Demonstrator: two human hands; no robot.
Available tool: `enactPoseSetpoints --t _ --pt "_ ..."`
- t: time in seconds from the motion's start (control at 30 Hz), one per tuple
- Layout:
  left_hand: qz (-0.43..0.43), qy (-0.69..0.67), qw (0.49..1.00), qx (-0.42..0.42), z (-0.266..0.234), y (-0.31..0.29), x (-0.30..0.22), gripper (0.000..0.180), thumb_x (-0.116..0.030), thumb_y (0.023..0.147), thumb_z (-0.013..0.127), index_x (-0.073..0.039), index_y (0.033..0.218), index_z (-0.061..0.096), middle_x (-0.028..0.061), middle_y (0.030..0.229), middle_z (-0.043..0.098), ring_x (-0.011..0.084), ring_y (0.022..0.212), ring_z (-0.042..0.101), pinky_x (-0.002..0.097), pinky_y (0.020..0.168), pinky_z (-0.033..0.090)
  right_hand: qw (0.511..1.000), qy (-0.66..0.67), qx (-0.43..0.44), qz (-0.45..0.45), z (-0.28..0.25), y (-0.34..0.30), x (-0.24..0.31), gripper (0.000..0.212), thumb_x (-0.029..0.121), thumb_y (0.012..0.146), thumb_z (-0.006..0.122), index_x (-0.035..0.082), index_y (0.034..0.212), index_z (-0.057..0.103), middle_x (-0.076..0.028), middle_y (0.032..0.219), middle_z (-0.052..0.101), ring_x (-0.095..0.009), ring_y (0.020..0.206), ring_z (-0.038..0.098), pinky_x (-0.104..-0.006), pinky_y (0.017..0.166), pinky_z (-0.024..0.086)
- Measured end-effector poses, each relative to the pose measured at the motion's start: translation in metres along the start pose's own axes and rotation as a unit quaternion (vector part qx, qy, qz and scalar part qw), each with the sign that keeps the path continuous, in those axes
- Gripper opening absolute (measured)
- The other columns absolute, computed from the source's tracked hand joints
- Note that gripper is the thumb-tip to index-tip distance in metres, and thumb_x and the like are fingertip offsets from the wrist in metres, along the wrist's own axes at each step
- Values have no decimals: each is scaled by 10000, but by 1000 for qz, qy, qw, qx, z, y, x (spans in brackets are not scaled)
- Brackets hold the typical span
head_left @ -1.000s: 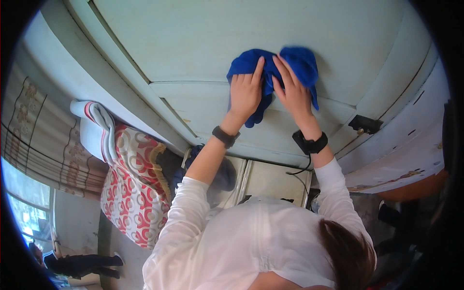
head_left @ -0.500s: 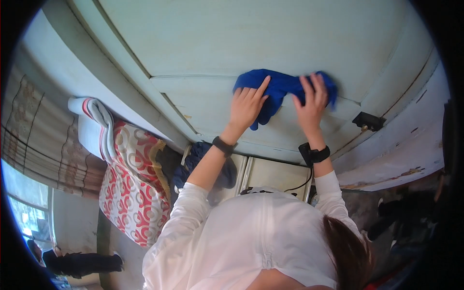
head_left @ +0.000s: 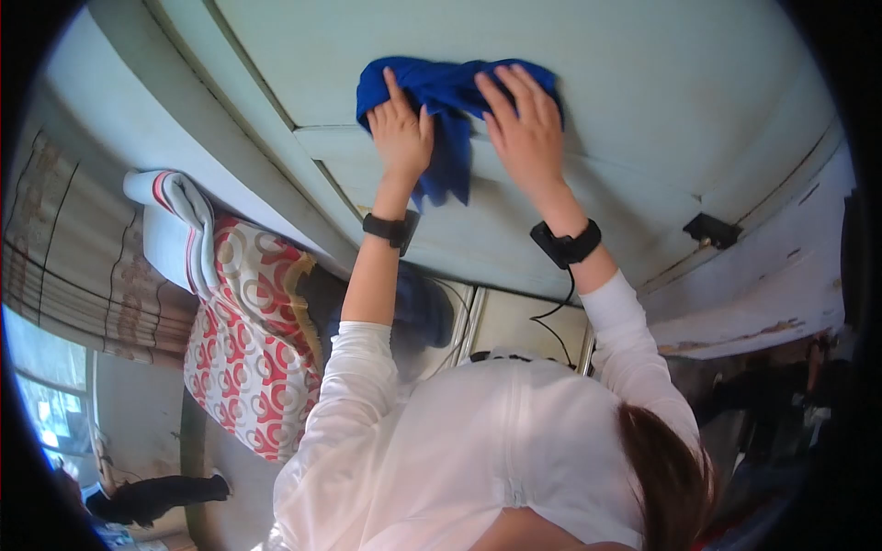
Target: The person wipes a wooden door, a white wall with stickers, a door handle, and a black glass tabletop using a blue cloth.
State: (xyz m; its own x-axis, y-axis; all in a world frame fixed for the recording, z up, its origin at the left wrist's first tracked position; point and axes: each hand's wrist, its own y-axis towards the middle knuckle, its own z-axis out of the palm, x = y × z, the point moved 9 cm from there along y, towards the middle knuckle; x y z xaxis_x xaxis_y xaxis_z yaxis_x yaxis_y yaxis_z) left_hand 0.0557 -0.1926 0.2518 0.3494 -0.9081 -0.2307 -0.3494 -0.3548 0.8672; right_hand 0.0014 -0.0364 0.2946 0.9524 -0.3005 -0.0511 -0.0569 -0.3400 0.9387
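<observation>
A blue cloth lies spread against the pale green panelled door, one end hanging down between my hands. My left hand presses on the cloth's left part, its index finger stretched out and the other fingers partly over the fabric. On the right part lies my right hand, fingers stretched and a little apart, pushing the cloth flat to the surface. Both wrists wear black bands, and a thin black cable runs down from the right one.
A black latch sticks out at the door's right edge. To the left, a red-and-white patterned cover lies beneath a folded white towel. Dark blue fabric rests below my left forearm. Another person stands at the lower left.
Both hands have slid the blue cloth up and to the left across the door. The cloth's loose end now hangs lower between them.
</observation>
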Motion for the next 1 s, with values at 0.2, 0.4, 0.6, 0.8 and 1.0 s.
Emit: enactPoseSetpoints --t 0.2,0.4,0.6,0.8,1.0 --pt "-49 -78 992 83 15 -62 3 780 -253 732 577 22 1332 162 250 1112 427 384 1042 383 445 947 235 999 23 40 -5 26 -46 9 322 41 664 560 122 976 567 4 947 544 -173 941 487 -319 784 383" --pt "167 -89 981 30 19 -77 -89 538 -245 663 612 3 1117 464 141 793 442 323 801 419 419 724 326 993 27 79 80 -22 -62 -41 308 27 640 536 80 941 564 -38 919 550 -220 914 499 -355 779 387" --pt "192 -173 956 136 51 -85 -198 498 -227 672 615 -95 1134 485 86 833 469 268 820 450 371 681 346 986 -27 46 157 -102 -102 -116 305 23 665 515 44 969 533 -96 967 548 -271 936 493 -375 801 381" --pt "196 -216 954 68 54 -88 -245 465 -164 678 607 -123 1126 491 51 830 470 219 818 464 327 686 349 969 -120 43 213 -133 -120 -145 319 31 694 509 41 1012 523 -108 988 550 -283 968 488 -371 828 374" --pt "206 -216 951 84 56 -78 -196 423 -142 650 615 -121 1064 530 51 762 464 221 763 470 354 673 354 971 -83 74 213 -102 -103 -121 320 38 684 516 30 1004 518 -125 986 550 -293 958 492 -382 826 377"
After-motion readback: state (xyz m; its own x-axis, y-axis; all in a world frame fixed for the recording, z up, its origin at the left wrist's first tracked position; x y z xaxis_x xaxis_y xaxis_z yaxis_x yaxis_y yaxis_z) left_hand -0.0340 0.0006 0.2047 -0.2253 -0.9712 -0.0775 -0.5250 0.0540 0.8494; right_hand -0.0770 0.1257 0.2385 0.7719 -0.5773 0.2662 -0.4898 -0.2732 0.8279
